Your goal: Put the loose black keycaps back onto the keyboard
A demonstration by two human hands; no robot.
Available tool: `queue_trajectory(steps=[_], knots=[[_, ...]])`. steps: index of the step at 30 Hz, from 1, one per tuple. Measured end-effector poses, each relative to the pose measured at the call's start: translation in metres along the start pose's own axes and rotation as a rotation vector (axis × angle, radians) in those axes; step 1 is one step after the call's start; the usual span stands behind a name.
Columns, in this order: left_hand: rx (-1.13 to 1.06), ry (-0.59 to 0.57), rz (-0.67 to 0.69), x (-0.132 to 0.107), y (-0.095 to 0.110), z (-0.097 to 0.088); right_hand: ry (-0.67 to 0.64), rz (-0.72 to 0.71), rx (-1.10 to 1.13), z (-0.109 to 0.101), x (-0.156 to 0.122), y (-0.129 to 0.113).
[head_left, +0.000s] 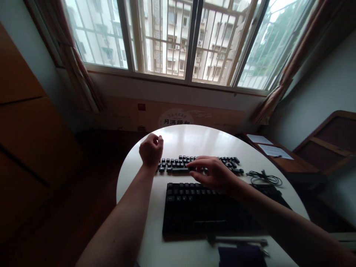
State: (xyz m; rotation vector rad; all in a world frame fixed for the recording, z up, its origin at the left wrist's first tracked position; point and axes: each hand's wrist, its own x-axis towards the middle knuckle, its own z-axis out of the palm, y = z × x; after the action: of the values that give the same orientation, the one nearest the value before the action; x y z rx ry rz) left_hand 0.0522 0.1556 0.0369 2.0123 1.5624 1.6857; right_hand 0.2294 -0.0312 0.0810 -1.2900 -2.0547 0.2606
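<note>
A black keyboard (pixel 194 211) lies on the white round table (pixel 194 139), with only a few keycaps on its upper left rows. Beyond it, several loose black keycaps (pixel 178 165) are laid out in rows. My right hand (pixel 214 172) reaches across the keyboard to those rows, fingers extended and pinching down at a keycap near the middle. My left hand (pixel 151 150) rests at the left end of the keycap rows, curled into a loose fist; what it holds, if anything, is hidden.
A coiled black cable (pixel 264 178) lies right of the keycaps. A slim tool (pixel 239 241) and a dark purple object (pixel 240 256) sit at the table's near edge. Papers (pixel 274 150) lie on a wooden surface to the right. A window is behind.
</note>
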Motion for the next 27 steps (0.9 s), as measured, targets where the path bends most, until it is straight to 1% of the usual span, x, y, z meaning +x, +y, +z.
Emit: queue_trajectory(steps=[2,5,10,13,16,18,23,27], knots=[[-0.007,0.018,0.004,0.0,0.0,0.001,0.002,-0.003,0.048,-0.003,-0.019,-0.007],[-0.005,0.035,-0.002,0.001,-0.001,0.003,0.005,0.021,0.088,-0.005,-0.039,-0.008],[0.007,0.037,-0.021,0.002,-0.002,0.006,-0.01,0.056,0.142,-0.002,-0.057,0.005],[0.019,0.036,-0.031,0.002,-0.002,0.007,-0.029,0.044,0.074,0.007,-0.064,0.016],[0.031,0.038,-0.035,0.002,-0.003,0.007,-0.041,-0.021,-0.058,0.015,-0.067,0.023],[0.03,0.043,-0.032,0.002,-0.003,0.008,-0.048,-0.053,-0.103,0.018,-0.068,0.025],[0.028,0.055,-0.018,0.001,-0.005,0.009,-0.019,-0.064,-0.123,0.019,-0.067,0.026],[0.019,0.042,-0.014,0.0,-0.005,0.01,-0.039,-0.035,-0.125,0.028,-0.069,0.026]])
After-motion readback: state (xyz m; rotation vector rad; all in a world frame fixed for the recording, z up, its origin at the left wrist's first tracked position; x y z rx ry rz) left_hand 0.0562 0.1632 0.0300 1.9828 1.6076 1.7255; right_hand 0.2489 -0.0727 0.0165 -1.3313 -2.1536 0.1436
